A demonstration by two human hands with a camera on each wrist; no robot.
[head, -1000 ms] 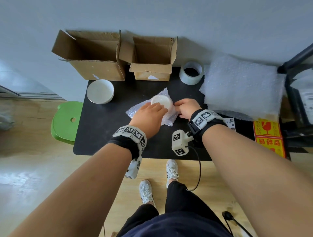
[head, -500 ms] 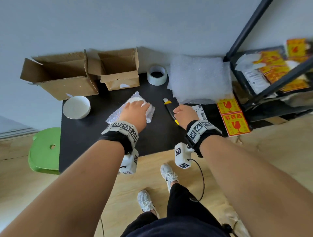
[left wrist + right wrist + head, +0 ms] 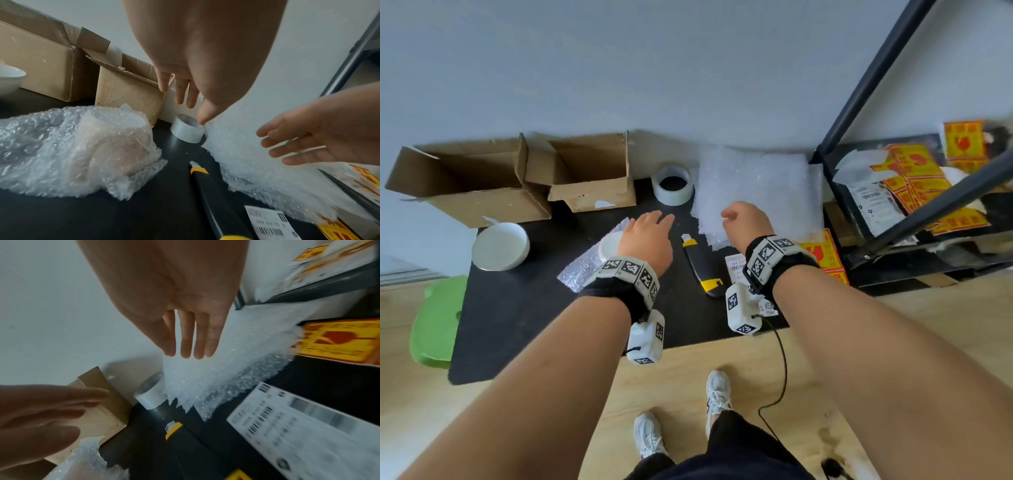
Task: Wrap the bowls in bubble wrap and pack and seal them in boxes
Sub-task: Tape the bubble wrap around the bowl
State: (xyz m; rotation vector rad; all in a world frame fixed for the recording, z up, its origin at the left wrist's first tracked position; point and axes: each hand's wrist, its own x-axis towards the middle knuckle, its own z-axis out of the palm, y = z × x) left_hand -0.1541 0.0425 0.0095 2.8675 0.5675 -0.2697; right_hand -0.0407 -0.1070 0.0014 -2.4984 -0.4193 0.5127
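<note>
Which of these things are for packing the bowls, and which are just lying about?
For the job: wrapped bowl, bare bowl, bubble wrap stack, two boxes, tape roll.

Lying about: knife, green stool, shelf rack.

A black rectangular tabletop (image 3: 524,329) carries it all, and the clear roll of packing tape (image 3: 673,185) sits at its back edge. Left of the tape stand a small open cardboard box (image 3: 592,171) and a larger open cardboard box (image 3: 465,185), with a bare white bowl (image 3: 500,246) in front of the larger one. Right of the tape lies a stack of bubble wrap sheets (image 3: 760,192); in front of the tape lie a bubble-wrapped white bowl (image 3: 98,146), a black-and-yellow utility knife (image 3: 700,263) and a white barcode label (image 3: 734,267).
</note>
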